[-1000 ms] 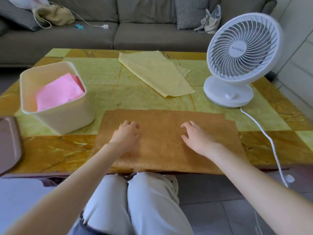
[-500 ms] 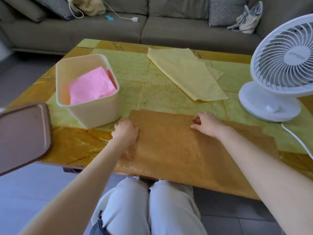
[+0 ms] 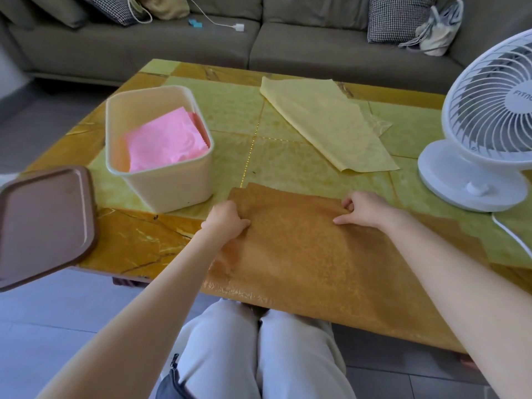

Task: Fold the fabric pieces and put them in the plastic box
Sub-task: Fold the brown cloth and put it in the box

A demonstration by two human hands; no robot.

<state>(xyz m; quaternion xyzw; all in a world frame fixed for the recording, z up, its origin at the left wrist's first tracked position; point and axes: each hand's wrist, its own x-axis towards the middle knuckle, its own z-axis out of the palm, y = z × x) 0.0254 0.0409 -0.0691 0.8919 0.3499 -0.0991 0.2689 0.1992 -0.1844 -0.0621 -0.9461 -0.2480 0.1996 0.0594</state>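
Hands (image 3: 227,221) (image 3: 364,210) on edges of brown fabric (image 3: 302,254)

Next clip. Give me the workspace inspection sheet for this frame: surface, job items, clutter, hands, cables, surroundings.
Surface: tiled green-and-orange table; brown fabric overhangs its near edge.
Job's things: brown fabric spread flat; yellow fabric lying behind it; pink fabric inside the plastic box.
Clutter: brown lid at the left; white fan on the table's right.
Hands: left hand grips the brown fabric's left edge; right hand pinches its far edge.
Cables: fan cable trails off the table's right side; charger cable on the sofa.
Surroundings: grey sofa with cushions and bags; tiled floor.
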